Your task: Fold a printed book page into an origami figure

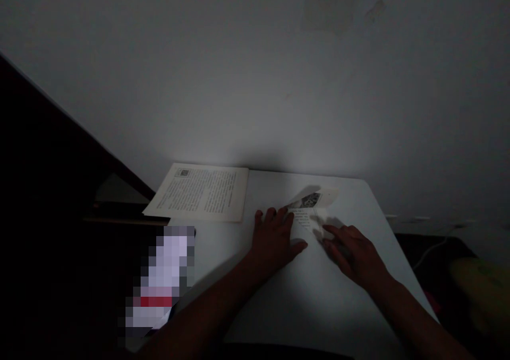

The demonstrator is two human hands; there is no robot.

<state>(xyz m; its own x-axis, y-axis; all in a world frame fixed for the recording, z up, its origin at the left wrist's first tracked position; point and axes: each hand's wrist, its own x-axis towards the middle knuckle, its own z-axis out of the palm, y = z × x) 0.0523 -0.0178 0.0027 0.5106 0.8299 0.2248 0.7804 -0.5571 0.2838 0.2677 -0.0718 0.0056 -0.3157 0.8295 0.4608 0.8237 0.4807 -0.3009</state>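
A small folded sheet of printed paper point(305, 219), with a dark picture on one part, lies on the white table point(287, 301). My left hand point(274, 237) rests flat with its fingers spread, their tips at the paper's left edge. On the other side, my right hand point(354, 251) has its thumb and index finger around the paper's lower right edge. The remaining fingers of that hand are curled. Dim light and shadow make the paper's folds hard to make out.
Printed pages point(203, 195) lie at the table's back left corner, against the pale wall point(247, 83). A phone-like object with a bright, pixelated screen point(163, 275) is at the left edge. Right of the table are a thin cable point(432, 247) and a blurred yellowish item point(484, 283).
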